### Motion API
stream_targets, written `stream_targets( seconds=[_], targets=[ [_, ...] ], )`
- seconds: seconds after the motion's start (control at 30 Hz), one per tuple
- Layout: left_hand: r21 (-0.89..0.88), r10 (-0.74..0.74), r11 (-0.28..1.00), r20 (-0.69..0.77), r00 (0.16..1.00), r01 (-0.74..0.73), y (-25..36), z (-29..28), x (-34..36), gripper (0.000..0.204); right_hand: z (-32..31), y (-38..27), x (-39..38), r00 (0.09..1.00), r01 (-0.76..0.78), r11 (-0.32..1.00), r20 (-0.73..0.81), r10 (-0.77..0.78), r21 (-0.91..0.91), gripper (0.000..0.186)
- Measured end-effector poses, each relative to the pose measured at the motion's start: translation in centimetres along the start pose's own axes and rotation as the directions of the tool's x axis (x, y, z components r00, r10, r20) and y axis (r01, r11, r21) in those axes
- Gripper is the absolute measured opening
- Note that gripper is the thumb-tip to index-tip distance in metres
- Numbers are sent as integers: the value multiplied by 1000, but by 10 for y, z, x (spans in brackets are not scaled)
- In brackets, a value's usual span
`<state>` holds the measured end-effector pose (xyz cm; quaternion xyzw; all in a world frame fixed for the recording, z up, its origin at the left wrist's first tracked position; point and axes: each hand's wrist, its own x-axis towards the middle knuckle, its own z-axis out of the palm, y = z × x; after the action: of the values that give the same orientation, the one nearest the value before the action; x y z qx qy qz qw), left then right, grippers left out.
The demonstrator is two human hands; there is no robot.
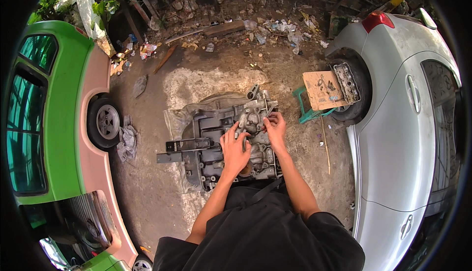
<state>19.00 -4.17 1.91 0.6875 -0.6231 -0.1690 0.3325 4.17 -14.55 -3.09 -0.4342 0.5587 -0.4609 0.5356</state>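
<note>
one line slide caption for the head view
Both hands at work on a metal engine, between a green-and-pink car and a silver car.

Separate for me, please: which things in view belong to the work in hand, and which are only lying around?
Belongs to the work:
engine assembly, touched by the left hand and right hand
grey sheet beneath it
probably the cardboard on the green stool, and its metal part

Lying about, it seems:
wooden plank
litter
thin stick
crumpled grey sheeting
</note>
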Motion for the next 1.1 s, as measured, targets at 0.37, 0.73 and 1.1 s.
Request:
stream_targets(
  seconds=[0.37,0.73,1.1],
  targets=[
    [-1,-13,1000,9,1000,13,0,-1,2,23,8,-10,14,992,106,989,50,-112,99,25],
    [-5,-26,1000,28,999,27,1,-2,1,23,-22,-5,-28,996,59,916,32,-78,398,21],
    [5,-6,1000,16,1000,6,3,-4,1,23,-25,9,-50,998,11,926,46,-30,376,21]
  ],
)
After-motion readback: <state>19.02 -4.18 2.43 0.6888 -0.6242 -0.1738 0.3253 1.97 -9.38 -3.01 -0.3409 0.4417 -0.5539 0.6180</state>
